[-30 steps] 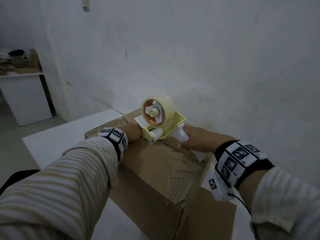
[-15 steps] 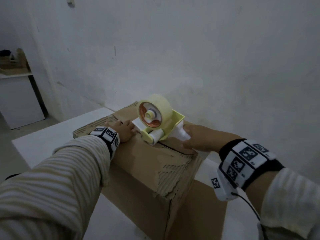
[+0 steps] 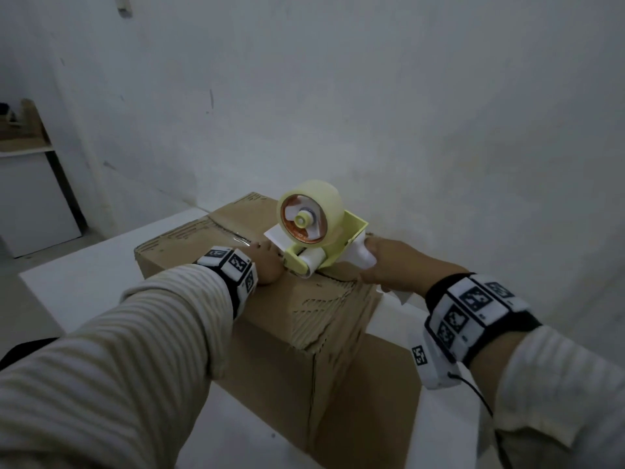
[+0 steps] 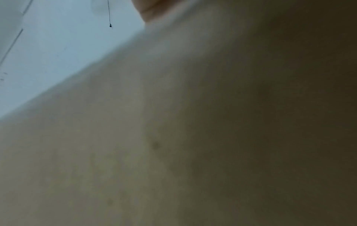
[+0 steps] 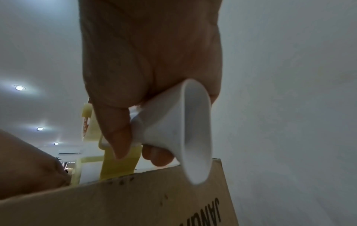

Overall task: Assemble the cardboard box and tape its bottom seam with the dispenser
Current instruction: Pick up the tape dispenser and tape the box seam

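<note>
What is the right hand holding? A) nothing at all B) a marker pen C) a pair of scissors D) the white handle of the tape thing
D: the right hand has its fingers curled round the white handle of the yellow tape dispenser, which sits on top of the cardboard box.

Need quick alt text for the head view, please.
The right hand grips a yellow tape dispenser on the cardboard box seam, while the left hand rests on the box top beside its roller.
</note>
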The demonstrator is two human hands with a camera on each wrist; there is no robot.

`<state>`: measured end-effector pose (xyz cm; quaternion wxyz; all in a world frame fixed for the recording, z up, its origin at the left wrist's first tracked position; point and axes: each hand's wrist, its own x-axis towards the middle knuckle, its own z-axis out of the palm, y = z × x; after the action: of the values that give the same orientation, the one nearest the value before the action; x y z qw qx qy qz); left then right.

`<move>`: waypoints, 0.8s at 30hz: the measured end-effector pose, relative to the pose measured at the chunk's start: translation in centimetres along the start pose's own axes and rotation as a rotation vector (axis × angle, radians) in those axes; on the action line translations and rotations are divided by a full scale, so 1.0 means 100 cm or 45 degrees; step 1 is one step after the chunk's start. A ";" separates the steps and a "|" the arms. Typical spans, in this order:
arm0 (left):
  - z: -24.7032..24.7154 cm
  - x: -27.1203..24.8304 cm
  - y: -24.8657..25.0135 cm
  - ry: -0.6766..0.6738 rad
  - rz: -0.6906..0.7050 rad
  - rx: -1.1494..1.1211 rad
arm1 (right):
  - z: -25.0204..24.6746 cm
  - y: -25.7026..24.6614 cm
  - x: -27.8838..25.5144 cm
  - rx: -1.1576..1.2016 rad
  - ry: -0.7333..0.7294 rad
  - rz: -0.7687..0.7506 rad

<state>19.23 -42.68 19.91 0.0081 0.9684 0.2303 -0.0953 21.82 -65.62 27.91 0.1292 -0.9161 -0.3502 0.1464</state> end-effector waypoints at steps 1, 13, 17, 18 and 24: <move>-0.003 -0.007 0.006 -0.010 -0.002 0.029 | 0.003 0.000 -0.002 0.002 0.024 -0.007; -0.001 -0.010 0.008 -0.084 0.047 -0.022 | 0.014 0.019 -0.030 0.015 0.141 0.016; -0.004 -0.012 0.013 -0.108 0.003 -0.030 | 0.000 0.043 -0.050 0.068 0.169 0.105; -0.006 -0.013 0.014 -0.120 -0.003 -0.032 | -0.003 0.047 -0.056 0.093 0.189 0.115; -0.002 -0.014 0.018 -0.024 0.027 -0.037 | -0.009 0.055 -0.070 0.061 0.268 0.144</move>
<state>18.80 -44.91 20.33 0.0252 0.9696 0.2213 -0.1011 20.44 -74.44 28.13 0.1786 -0.9414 -0.2786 0.0646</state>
